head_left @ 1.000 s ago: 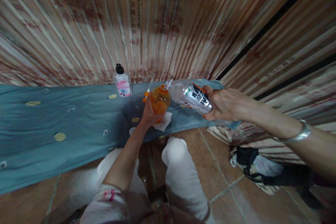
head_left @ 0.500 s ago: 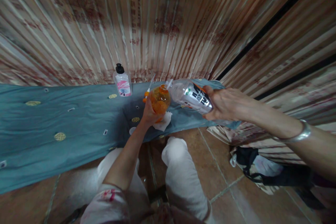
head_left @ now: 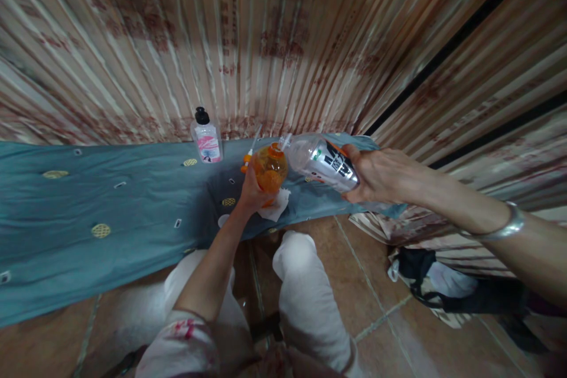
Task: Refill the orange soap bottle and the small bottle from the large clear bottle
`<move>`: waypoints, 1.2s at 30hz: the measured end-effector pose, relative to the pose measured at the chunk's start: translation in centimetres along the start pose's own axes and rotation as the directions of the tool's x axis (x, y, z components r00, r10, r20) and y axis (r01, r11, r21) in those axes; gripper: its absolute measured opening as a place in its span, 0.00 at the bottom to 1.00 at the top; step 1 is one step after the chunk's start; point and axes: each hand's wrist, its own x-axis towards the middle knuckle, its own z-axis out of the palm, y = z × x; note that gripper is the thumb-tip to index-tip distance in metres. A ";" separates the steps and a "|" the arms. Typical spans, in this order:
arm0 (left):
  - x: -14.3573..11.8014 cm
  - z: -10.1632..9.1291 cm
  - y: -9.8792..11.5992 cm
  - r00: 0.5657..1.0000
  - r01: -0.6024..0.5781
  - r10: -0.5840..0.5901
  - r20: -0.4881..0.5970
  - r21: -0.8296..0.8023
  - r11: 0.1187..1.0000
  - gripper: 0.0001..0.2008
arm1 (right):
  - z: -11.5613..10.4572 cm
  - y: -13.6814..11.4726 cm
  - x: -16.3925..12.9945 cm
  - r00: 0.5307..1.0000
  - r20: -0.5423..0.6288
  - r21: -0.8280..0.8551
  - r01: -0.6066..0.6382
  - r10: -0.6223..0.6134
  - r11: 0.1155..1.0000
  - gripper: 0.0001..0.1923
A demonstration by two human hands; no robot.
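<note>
My left hand (head_left: 251, 191) grips a round orange bottle (head_left: 270, 169) standing on a white tissue (head_left: 278, 204) on the blue cloth (head_left: 110, 207). An orange pump piece with a white tube (head_left: 248, 156) sticks up beside the bottle's open neck. My right hand (head_left: 376, 174) holds a clear plastic bottle (head_left: 319, 160) with a dark and silver label. That bottle is tipped nearly sideways, its mouth right at the orange bottle's neck. A silver bangle (head_left: 505, 227) sits on my right wrist.
A clear bottle with a pink label and black cap (head_left: 206, 137) stands at the back of the cloth by the striped curtain (head_left: 274, 35). My knees in white trousers (head_left: 305, 295) are over a brown tiled floor. Dark and white fabric (head_left: 443, 280) lies at the right.
</note>
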 end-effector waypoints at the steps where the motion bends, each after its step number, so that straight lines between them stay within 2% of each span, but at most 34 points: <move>1: 0.0 0.1 -0.1 1.000 0.003 -0.003 -0.007 0.001 1.000 0.65 | -0.1 0.0 0.0 1.000 0.004 0.000 -0.002 0.002 1.000 0.39; 11: 0.0 0.4 -0.3 1.000 0.000 -0.001 -0.031 -0.026 1.000 0.64 | -0.3 -0.2 0.0 1.000 0.026 -0.002 -0.013 0.013 1.000 0.40; 15: 0.0 0.0 -0.3 1.000 -0.018 0.018 0.004 -0.005 1.000 0.62 | -0.5 -0.2 -0.1 1.000 0.021 0.000 -0.013 0.013 1.000 0.39; 27: -0.2 -0.2 -0.6 1.000 0.024 -0.024 0.016 -0.016 1.000 0.63 | -0.4 -0.2 -0.1 1.000 0.012 -0.005 -0.015 0.015 1.000 0.41; 33: -0.2 0.6 -1.1 0.999 0.006 -0.007 -0.039 -0.021 1.000 0.66 | -0.2 -0.1 0.0 1.000 0.001 0.010 -0.020 0.020 1.000 0.40; 36: -0.1 0.4 -0.9 1.000 0.015 -0.015 -0.013 -0.025 1.000 0.66 | 0.0 0.0 0.0 1.000 -0.005 0.012 -0.019 0.019 1.000 0.40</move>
